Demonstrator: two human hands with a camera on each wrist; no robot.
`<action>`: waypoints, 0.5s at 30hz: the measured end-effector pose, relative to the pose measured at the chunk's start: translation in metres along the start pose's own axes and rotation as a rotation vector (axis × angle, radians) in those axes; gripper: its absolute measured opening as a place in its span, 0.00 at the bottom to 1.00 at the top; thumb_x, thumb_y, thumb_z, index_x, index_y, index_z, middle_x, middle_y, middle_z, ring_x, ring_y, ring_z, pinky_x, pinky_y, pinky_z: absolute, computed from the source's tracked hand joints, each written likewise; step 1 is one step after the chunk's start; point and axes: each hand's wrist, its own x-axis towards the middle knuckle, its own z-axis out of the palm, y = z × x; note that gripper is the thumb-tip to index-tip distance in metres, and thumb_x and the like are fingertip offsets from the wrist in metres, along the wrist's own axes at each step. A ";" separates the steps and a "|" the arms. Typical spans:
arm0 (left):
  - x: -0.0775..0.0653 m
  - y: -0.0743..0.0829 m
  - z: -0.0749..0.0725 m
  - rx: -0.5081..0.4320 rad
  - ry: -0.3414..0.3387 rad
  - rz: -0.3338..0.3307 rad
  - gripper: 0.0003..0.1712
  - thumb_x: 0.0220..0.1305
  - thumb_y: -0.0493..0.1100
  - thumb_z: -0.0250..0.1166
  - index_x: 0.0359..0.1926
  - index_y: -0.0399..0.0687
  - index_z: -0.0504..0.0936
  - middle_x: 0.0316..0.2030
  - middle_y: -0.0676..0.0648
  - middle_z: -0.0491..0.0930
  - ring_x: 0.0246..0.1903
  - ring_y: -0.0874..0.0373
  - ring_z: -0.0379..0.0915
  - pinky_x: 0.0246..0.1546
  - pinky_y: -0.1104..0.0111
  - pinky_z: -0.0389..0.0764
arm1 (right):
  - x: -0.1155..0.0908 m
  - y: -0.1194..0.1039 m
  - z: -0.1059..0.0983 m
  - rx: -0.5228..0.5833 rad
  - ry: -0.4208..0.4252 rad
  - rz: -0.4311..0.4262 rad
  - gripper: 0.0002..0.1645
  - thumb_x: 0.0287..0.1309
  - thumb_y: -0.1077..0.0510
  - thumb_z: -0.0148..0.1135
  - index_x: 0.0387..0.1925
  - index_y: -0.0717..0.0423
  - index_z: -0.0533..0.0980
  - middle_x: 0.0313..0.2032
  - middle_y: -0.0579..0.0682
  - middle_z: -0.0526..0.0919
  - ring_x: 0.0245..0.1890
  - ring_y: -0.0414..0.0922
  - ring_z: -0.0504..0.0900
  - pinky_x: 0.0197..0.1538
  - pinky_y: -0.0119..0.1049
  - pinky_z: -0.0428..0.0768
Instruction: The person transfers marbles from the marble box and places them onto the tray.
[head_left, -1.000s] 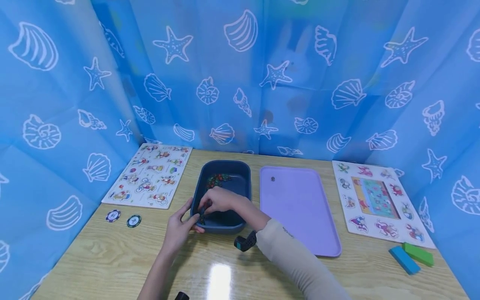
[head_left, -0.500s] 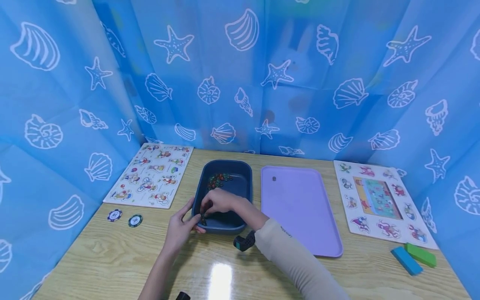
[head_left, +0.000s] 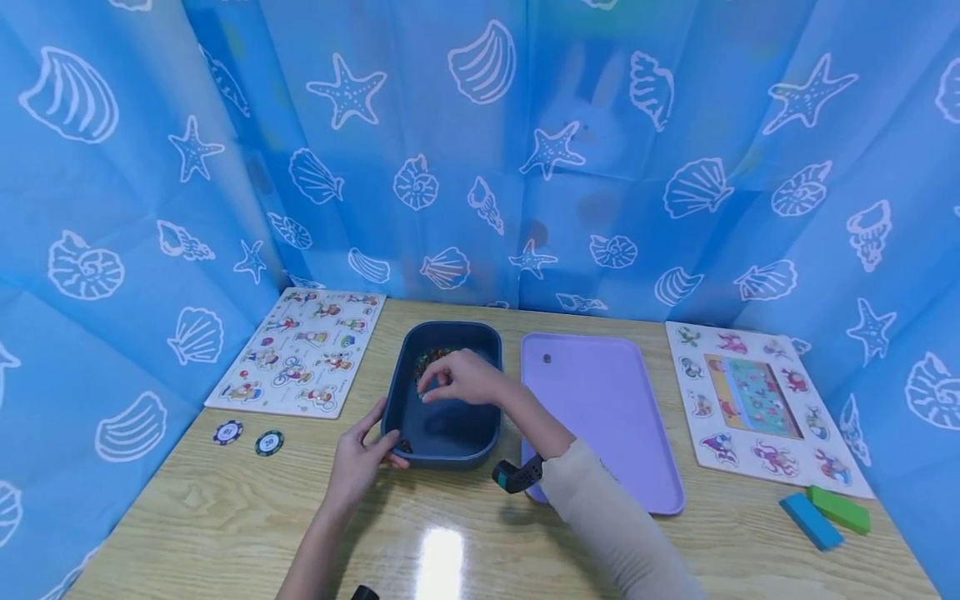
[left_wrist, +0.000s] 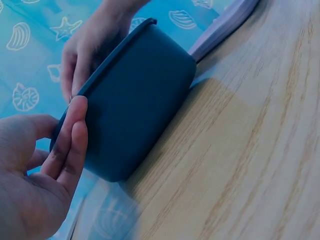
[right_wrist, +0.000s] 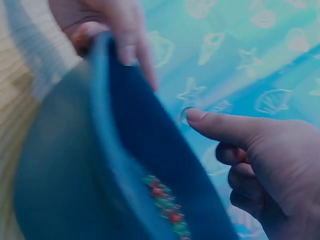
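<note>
My left hand [head_left: 357, 462] grips the front left corner of a dark blue bin [head_left: 442, 458], thumb at the rim and fingers outside against the wall, as the left wrist view shows. Over the bin is my right hand [head_left: 468, 379], pinching a small clear glass marble [right_wrist: 185, 116] at the thumb tip. Red and green marbles [right_wrist: 167, 207] lie heaped inside the bin, partly hidden behind the right hand in the head view. A few dark marbles [head_left: 405, 447] sit in its front left corner, near the left thumb.
Right of the bin lies a purple tray [head_left: 600, 417] with one small dark marble [head_left: 547, 358] on it. Puzzle boards [head_left: 300, 350] flank both sides. Two poker chips [head_left: 269, 442] lie at left; blue [head_left: 812, 522] and green blocks [head_left: 840, 510] at right.
My right hand has lifted from the bin's front left corner and moved back and to the right, carrying the marble. The left hand has stayed on the bin's rim.
</note>
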 end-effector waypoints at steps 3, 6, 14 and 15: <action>-0.001 0.000 -0.001 -0.017 -0.004 0.004 0.32 0.62 0.35 0.54 0.66 0.43 0.55 0.63 0.41 0.58 0.19 0.55 0.79 0.27 0.66 0.83 | -0.012 0.004 -0.014 0.032 0.091 0.006 0.11 0.53 0.50 0.61 0.36 0.49 0.80 0.12 0.42 0.66 0.12 0.39 0.64 0.21 0.26 0.66; -0.001 -0.002 -0.002 -0.048 -0.008 -0.007 0.31 0.63 0.36 0.54 0.66 0.44 0.56 0.63 0.41 0.59 0.19 0.56 0.78 0.27 0.66 0.83 | -0.026 0.011 -0.028 0.077 0.180 0.032 0.11 0.53 0.50 0.61 0.37 0.50 0.80 0.11 0.42 0.62 0.12 0.40 0.61 0.21 0.27 0.65; 0.001 -0.004 -0.010 -0.074 0.008 -0.114 0.26 0.64 0.41 0.53 0.63 0.52 0.63 0.60 0.50 0.65 0.22 0.57 0.78 0.31 0.68 0.82 | -0.072 0.062 -0.059 0.163 0.467 0.147 0.13 0.53 0.50 0.61 0.39 0.51 0.80 0.11 0.50 0.62 0.11 0.42 0.61 0.20 0.32 0.67; 0.001 -0.004 -0.011 -0.067 0.009 -0.118 0.26 0.64 0.41 0.53 0.63 0.52 0.63 0.59 0.50 0.66 0.22 0.57 0.78 0.32 0.69 0.82 | -0.078 0.072 -0.061 0.162 0.506 0.174 0.14 0.53 0.50 0.61 0.39 0.52 0.80 0.11 0.50 0.62 0.11 0.41 0.60 0.19 0.32 0.67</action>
